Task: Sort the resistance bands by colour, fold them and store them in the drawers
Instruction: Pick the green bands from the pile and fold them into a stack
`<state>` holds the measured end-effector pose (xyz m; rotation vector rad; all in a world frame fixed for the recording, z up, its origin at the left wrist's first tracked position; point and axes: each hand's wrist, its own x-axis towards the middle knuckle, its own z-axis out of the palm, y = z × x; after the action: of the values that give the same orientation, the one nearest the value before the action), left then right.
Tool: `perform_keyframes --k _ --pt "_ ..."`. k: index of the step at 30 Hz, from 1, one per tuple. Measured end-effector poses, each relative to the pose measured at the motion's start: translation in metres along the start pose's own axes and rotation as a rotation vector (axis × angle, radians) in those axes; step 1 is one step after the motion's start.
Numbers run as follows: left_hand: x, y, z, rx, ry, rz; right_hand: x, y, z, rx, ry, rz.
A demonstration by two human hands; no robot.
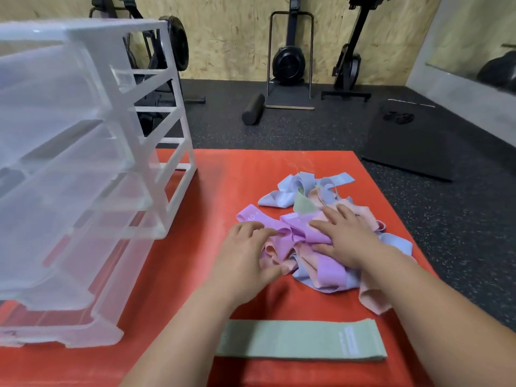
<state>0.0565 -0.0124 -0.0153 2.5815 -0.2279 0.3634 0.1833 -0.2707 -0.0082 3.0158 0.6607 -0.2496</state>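
From the head view, the job looks barely begun: one green band (301, 340) lies flat and alone at the near edge of the red mat (181, 289). The rest sit in a tangled pile (321, 263) of purple, blue, peach and green loops towards the right of the mat. The clear plastic drawer unit (83, 163) stands on the left, its drawers staggered outward. The step in hand seems to be picking the next band out of the heap. That should go best by pinning the heap with one hand and drawing a single loop free with the other, choosing a top piece such as the purple band (251, 217) so that crossed loops do not drag along. Each colour would then be laid apart, as with the green one. Both forearms reach forward from the near edge. The left hand (245, 247) rests at the pile's left side, fingers loosely bent and touching purple fabric, with no clear pinch. The right hand (346, 236) lies palm down on top, fingers spread and straight, gripping nothing.
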Motion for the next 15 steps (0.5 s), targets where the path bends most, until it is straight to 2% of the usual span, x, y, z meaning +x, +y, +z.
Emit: perform_keyframes --k 5,10,13,15 --pt "0.013 -0.009 0.009 -0.039 0.008 -0.004 0.02 0.048 -0.011 -0.114 -0.044 0.081" --pt "0.016 -0.015 0.01 -0.061 0.019 -0.01 0.034 0.051 -0.044 -0.148 -0.06 0.176" --pt "0.013 -0.016 0.007 -0.069 0.018 -0.019 0.047 0.035 -0.052 -0.065 0.014 0.063" --pt "0.012 -0.015 0.004 -0.078 0.025 -0.02 0.053 0.024 -0.048 0.077 -0.017 -0.027"
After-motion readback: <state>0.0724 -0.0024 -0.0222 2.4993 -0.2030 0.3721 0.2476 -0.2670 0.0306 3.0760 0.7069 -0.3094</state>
